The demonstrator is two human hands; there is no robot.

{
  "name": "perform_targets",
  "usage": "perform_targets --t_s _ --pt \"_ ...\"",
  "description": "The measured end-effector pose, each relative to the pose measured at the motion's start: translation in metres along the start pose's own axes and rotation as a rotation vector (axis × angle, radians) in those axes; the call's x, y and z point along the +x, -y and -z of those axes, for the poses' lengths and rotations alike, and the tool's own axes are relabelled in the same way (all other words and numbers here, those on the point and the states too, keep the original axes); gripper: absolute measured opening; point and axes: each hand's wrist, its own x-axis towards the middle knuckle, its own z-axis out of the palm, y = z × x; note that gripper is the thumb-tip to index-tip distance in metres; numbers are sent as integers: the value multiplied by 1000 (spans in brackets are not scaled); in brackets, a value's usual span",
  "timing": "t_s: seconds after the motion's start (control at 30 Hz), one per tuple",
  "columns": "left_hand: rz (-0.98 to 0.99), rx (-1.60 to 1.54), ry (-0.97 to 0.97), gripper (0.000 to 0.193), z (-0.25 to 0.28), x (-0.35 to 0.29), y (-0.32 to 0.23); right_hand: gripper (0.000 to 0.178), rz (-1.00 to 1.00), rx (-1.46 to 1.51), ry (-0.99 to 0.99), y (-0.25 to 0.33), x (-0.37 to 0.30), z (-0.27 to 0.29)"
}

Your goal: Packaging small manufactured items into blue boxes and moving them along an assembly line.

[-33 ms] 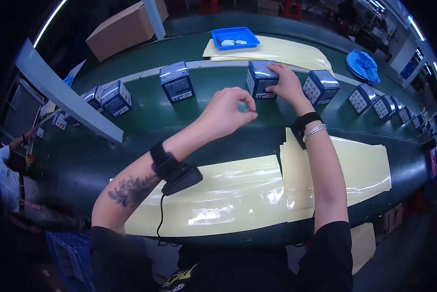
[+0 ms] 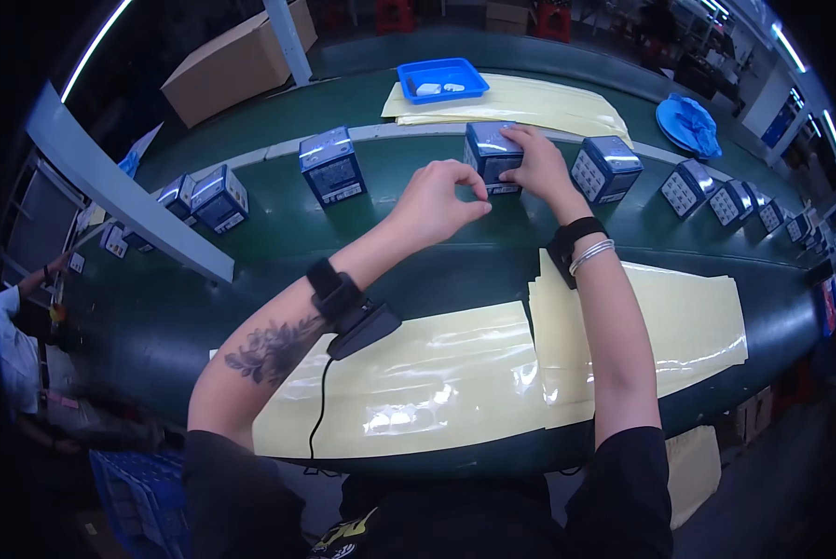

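Observation:
My right hand (image 2: 535,168) grips a small blue box (image 2: 493,147) standing on the green conveyor belt, fingers over its top and thumb against its near face. Just to the left and nearer to me, my left hand (image 2: 437,203) hovers with thumb and index finger brought together in a pinch. Whatever lies between those fingertips is too small or hidden to make out. They are close to the box's lower left edge. Glossy pale yellow sheets (image 2: 418,382) lie under my left forearm, and a second stack of yellow sheets (image 2: 679,326) lies under my right.
More blue boxes stand along the belt, one to the left (image 2: 332,168) and one to the right (image 2: 607,170). Beyond them are a blue tray (image 2: 443,67) with small white items, further yellow sheets (image 2: 567,107) and a blue plastic bag (image 2: 693,130). A grey post (image 2: 129,186) rises at left.
My left hand has shifted slightly closer to the box, its forearm moving right and forward. My right hand keeps its hold. The whole view has shifted a little.

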Motion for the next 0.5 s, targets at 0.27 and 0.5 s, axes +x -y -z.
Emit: perform_targets --t_s 0.27,0.5 --pt "-67 234 -304 17 -67 95 32 64 -19 -3 -78 -9 -4 -1" --pt "-169 245 -413 15 -76 116 75 60 43 58 -119 -18 1 -14"
